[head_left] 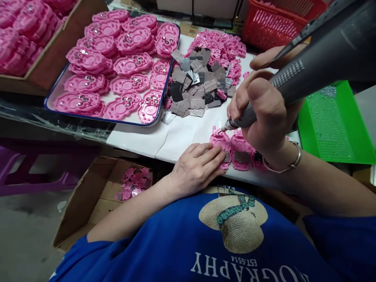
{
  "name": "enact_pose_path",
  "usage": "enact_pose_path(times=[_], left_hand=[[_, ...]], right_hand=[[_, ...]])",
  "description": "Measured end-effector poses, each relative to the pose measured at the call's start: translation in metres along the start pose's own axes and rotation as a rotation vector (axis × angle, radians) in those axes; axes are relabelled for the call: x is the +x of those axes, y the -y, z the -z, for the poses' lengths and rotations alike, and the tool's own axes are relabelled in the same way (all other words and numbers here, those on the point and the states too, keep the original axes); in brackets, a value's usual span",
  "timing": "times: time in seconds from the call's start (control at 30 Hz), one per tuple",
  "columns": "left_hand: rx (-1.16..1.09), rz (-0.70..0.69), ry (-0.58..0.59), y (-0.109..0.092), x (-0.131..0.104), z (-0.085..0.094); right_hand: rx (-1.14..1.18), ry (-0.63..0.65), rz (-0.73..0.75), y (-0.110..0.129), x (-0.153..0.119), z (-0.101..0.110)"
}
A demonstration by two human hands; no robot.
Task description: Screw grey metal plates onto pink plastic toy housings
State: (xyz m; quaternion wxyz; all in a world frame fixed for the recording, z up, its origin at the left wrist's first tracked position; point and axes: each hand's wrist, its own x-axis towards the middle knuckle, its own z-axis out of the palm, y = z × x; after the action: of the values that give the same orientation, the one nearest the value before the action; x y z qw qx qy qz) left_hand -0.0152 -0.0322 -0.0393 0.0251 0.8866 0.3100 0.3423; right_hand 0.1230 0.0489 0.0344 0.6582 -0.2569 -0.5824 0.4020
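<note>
My right hand (264, 102) is wrapped round a dark grey electric screwdriver (311, 66), slanting down to the left. Its bit meets the upper part of a pink plastic casing (221, 141) near the table's front edge. Over the lower part of that casing lie the outstretched fingers of my left hand (199, 166); its thumb is hidden. Beside it to the right stands a second pink casing (241, 145) with a grey metal plate (241, 157) on it. Further casings in the row are partly covered by my right hand and wrist.
A blue-rimmed tray (117, 122) holds stacked pink casings. Loose metal plates (196, 84) and small pink parts (219, 43) lie heaped beside it. A green tray (352, 147) with small screws sits right, a red basket (249, 29) behind. Cardboard boxes (88, 188) (53, 51) stand left.
</note>
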Motion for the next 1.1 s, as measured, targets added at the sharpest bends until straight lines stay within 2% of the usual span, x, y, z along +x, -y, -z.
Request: enact_pose_path(times=[0.3,0.47,0.6,0.7,0.8,0.97,1.1], left_hand=[[-0.006,-0.010,0.000,0.000,0.001,-0.001],[0.015,-0.016,-0.003,0.000,0.002,0.000],[0.017,-0.019,0.003,0.000,0.001,0.000],[0.003,-0.018,-0.002,0.001,0.001,0.000],[-0.009,-0.013,-0.006,0.001,0.001,-0.001],[-0.017,-0.014,-0.009,0.002,0.000,-0.003],[-0.012,-0.023,-0.005,0.003,0.000,-0.002]], right_hand=[[0.028,0.084,0.007,-0.001,-0.001,-0.001],[0.101,0.061,-0.102,-0.005,-0.002,0.003],[0.096,0.049,-0.050,0.009,0.008,0.012],[0.005,-0.045,0.090,0.028,0.024,0.033],[-0.135,-0.166,0.183,0.036,0.038,0.068],[-0.283,-0.372,0.132,0.020,0.048,0.128],[-0.341,-0.427,0.121,0.000,0.050,0.149]])
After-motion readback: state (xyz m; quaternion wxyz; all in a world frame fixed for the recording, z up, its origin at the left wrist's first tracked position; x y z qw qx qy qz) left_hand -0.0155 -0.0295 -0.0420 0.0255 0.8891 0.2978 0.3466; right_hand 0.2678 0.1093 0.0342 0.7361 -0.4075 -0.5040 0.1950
